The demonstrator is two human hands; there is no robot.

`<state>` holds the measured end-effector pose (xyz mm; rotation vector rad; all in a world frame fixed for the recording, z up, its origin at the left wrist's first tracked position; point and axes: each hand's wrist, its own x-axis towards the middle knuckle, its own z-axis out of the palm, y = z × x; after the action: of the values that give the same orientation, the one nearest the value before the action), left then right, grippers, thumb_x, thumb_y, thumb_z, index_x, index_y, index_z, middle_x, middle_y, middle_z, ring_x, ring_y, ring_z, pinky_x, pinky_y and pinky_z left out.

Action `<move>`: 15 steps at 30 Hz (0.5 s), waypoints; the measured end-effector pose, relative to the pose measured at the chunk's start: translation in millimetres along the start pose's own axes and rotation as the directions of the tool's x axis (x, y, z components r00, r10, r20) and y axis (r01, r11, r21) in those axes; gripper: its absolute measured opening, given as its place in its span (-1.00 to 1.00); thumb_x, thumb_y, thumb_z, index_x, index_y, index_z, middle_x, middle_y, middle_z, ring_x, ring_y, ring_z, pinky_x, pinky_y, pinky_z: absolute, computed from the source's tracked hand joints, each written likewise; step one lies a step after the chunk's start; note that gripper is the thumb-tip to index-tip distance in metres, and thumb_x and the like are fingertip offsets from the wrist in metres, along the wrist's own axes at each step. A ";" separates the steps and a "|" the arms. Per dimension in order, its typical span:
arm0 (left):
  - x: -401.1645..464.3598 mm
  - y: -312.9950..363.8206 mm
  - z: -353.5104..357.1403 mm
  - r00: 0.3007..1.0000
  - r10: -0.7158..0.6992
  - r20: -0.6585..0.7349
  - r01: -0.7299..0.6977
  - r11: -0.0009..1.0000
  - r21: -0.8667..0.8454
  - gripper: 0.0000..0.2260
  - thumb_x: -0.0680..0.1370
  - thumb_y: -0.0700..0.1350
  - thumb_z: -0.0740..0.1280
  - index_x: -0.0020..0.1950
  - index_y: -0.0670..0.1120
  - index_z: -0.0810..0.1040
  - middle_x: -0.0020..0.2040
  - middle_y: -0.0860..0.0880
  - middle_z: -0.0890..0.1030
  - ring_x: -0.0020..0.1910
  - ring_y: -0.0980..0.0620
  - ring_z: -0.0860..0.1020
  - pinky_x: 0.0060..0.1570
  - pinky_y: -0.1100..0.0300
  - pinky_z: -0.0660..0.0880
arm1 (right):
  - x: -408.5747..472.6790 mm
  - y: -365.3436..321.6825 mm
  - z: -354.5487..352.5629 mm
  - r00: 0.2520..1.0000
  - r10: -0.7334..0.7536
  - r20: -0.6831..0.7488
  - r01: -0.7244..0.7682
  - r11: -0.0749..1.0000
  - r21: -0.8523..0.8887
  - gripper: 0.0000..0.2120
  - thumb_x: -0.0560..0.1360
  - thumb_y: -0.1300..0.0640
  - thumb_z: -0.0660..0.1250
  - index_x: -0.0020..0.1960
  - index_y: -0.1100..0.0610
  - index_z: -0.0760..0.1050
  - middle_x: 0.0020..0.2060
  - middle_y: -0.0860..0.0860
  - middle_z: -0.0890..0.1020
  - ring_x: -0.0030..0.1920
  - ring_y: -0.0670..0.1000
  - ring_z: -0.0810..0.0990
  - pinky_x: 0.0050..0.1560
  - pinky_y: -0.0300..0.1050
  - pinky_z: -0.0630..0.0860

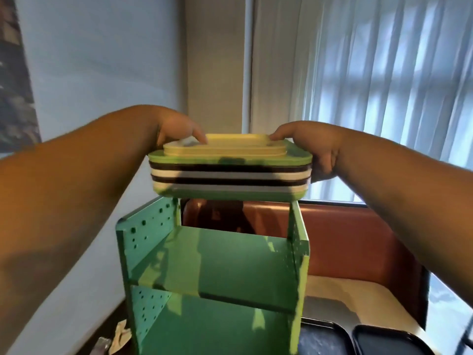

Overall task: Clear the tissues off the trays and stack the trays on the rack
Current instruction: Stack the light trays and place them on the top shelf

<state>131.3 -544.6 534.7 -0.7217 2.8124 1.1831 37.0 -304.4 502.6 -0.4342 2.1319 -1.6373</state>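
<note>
Trays, a mixed stack of yellow, green, dark and white ones, sit at the very top of the green rack, and whether the bottom tray already rests on the rack's uprights or hangs just above them cannot be told from this angle. The left hand grips the stack's left end with a finger laid over the top yellow tray, and the right hand grips the right end, thumb on top and fingers curled under the edge. To do this step well, I judge the stack should come down level, both ends together, so the smaller yellow trays on top do not slide off the wider green one beneath. The stack looks a touch wider than the rack's top, so it needs centring between the perforated side panels before the hands let go, with the fingers under the right edge drawn out last and sideways, not dragged. The rack's two lower shelves stand bare. More dark trays lie on the surface to the right of the rack, and crumpled tissue lies low on the left beside its foot, so the job seems well along but not finished.
</note>
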 end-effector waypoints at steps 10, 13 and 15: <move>38.5 -50.0 41.0 0.988 0.088 -0.124 -0.051 0.960 0.276 -0.59 0.67 -0.13 0.26 0.49 -0.26 0.38 0.50 -0.29 0.37 0.40 -0.28 0.43 0.26 -0.04 0.42 | 16.3 38.6 75.4 0.986 0.159 -0.057 -0.169 0.919 -0.356 -0.76 0.57 0.16 0.22 0.19 0.25 0.42 0.02 0.23 0.56 0.03 0.26 0.60 0.27 0.22 0.54; 46.9 -54.3 55.5 0.995 0.079 -0.058 -0.058 0.954 0.294 -0.61 0.69 -0.13 0.22 0.49 -0.25 0.40 0.51 -0.27 0.35 0.43 -0.27 0.39 0.36 -0.07 0.38 | 19.9 45.1 90.7 0.983 0.053 -0.179 -0.147 0.810 -0.567 -0.79 0.66 0.21 0.15 0.18 0.25 0.51 0.16 0.22 0.56 0.34 0.32 0.50 0.39 0.17 0.42; 51.7 -57.3 63.6 0.997 0.081 -0.018 -0.071 0.940 0.334 -0.63 0.71 -0.15 0.16 0.50 -0.23 0.38 0.55 -0.24 0.28 0.49 -0.23 0.30 0.40 -0.05 0.29 | 26.9 45.7 93.7 0.964 0.069 -0.257 -0.235 0.677 -0.698 -0.71 0.65 0.28 0.18 0.35 0.29 0.44 0.35 0.28 0.47 0.41 0.32 0.42 0.41 0.12 0.38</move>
<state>98.2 -557.6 441.2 -0.6151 2.9784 0.6741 61.0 -384.0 434.1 -0.2898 2.8521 -0.6900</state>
